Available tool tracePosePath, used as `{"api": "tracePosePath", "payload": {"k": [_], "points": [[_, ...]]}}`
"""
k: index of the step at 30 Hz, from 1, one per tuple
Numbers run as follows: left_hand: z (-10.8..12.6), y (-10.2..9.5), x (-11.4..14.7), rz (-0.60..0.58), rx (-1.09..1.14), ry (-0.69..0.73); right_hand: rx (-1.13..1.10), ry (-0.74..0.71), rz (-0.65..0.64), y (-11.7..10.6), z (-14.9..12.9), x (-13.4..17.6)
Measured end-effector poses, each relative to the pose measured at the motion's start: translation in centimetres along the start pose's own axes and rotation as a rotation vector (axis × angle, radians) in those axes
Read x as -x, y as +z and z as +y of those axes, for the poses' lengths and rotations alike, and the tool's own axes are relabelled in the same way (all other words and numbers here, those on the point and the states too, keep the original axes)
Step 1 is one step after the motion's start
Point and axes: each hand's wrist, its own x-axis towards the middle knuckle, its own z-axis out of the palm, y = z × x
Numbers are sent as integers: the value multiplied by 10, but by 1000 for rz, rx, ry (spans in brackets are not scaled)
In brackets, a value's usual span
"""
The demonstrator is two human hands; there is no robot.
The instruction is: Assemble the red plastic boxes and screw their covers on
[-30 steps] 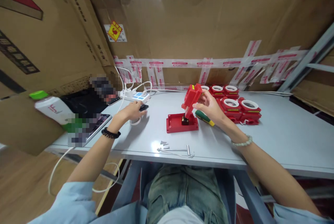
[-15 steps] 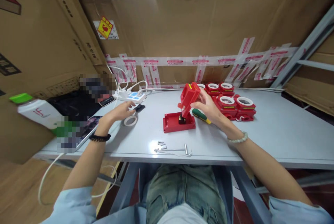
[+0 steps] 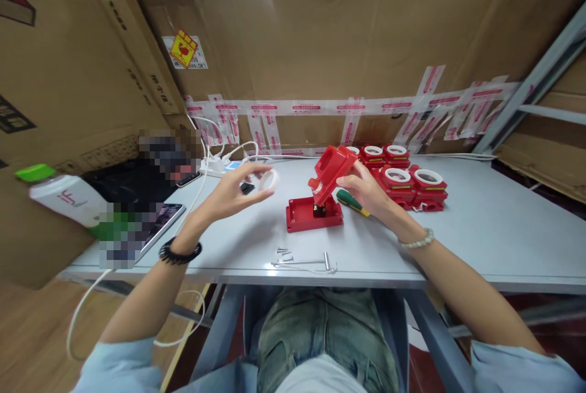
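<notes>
Between the thumb and fingers of my left hand (image 3: 233, 190) is a white ring (image 3: 268, 182), lifted off the table. My right hand (image 3: 364, 188) grips a red plastic housing (image 3: 333, 170), tilted, with a round opening in its face. Right below it lies a shallow red tray-like base (image 3: 300, 217), and a small black part (image 3: 319, 209) stands in it beneath the housing. Whether the housing touches the black part I cannot tell. A green and yellow screwdriver (image 3: 351, 202) lies beside my right hand.
Several assembled red units with white rings (image 3: 428, 178) stand at the right. Several screws (image 3: 284, 252) and a T-shaped metal tool (image 3: 304, 262) lie near the front edge. A small black piece (image 3: 248, 188), a power strip (image 3: 220, 165), a tablet (image 3: 160, 231) and a bottle (image 3: 68, 198) are at the left.
My left hand has picked up the white ring from the table and moved right with it toward the housing. The red housing in my right hand has tilted a little more.
</notes>
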Motion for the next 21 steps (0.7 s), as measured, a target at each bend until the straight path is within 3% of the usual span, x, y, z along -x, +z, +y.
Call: {"api": "tracePosePath", "payload": {"k": [3,6,11,21], "points": [[41,23,-35,109,196,148,-34,-11,-22,0,4,0],[57,47,-55,158,356,201,-42,-21,-48,2,4,0],[46,68,-52,158,520,176,36,-46,-68,2,6,-1],[35,62,-44,113,516,206,121,-124,-156,-4,16,-5]]}}
